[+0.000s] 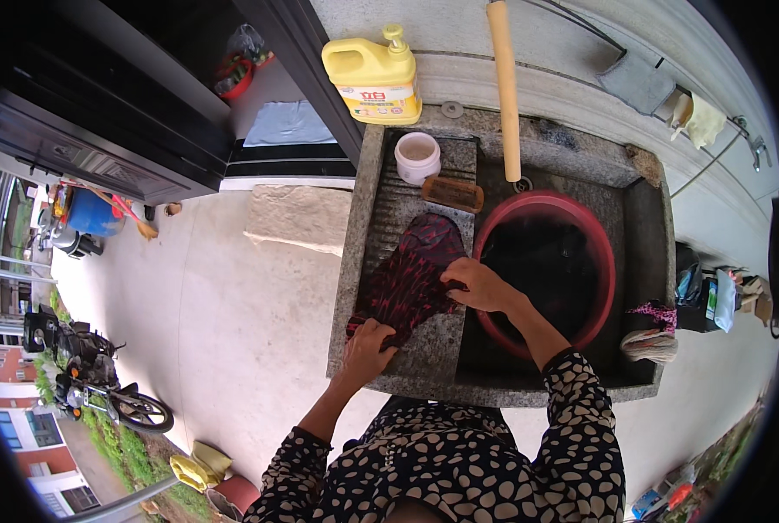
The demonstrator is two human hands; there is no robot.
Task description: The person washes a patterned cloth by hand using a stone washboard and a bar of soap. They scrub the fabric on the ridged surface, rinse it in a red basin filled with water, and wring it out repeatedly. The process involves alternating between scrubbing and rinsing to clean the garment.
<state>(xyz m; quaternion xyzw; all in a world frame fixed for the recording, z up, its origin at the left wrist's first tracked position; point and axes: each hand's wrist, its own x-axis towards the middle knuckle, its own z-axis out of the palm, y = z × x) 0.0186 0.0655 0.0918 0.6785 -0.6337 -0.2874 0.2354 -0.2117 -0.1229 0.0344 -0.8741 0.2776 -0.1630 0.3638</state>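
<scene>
A dark cloth with a red pattern [409,270] lies spread over the ridged washboard side of a stone sink [355,261]. My left hand [369,349] is closed on its near left edge. At the cloth's right edge my right hand [479,285] pinches the fabric. Just beyond the cloth rests a wooden scrubbing brush [453,194], beside a pale pink tub [417,159]. To the right, a red basin [605,253] full of dark water stands in the sink's deep side; what lies under the water cannot be made out.
A yellow detergent jug [374,83] with a pump stands behind the sink's far left corner. A long tan pole or pipe [504,96] reaches down over the basin. Cloths [649,346] hang on the right rim. A stone step [298,216] and a motorcycle [93,375] are at left.
</scene>
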